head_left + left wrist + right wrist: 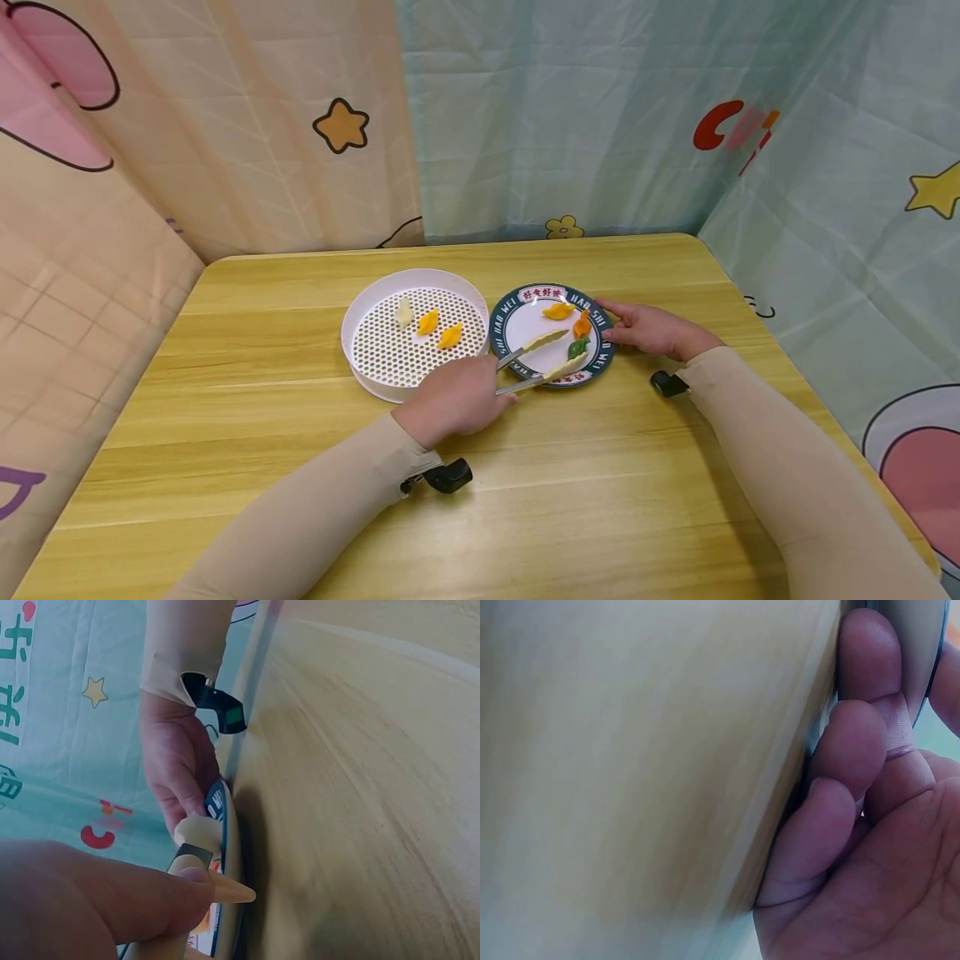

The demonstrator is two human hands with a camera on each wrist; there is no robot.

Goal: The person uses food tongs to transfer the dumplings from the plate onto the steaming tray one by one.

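Note:
My left hand [461, 396] grips a pair of metal tongs [517, 386] with cream-coloured tips. The tongs reach over a round plate [517, 333] with a dark green lettered rim, their tips apart near a small green dumpling-shaped piece [577, 348]. An orange piece [582, 324] and a yellow one [558, 311] lie behind it on the plate. My right hand [652, 329] holds the plate's right rim; in the right wrist view its curled fingers [851, 746] are under the edge, with the thumb on the other side.
Left of the plate stands a round white perforated tray [352, 350]. In it lie a whitish piece [404, 312] and two yellow-orange pieces [427, 322]. Both stand on a wooden table [247, 400], with printed curtains [525, 125] behind and at the sides.

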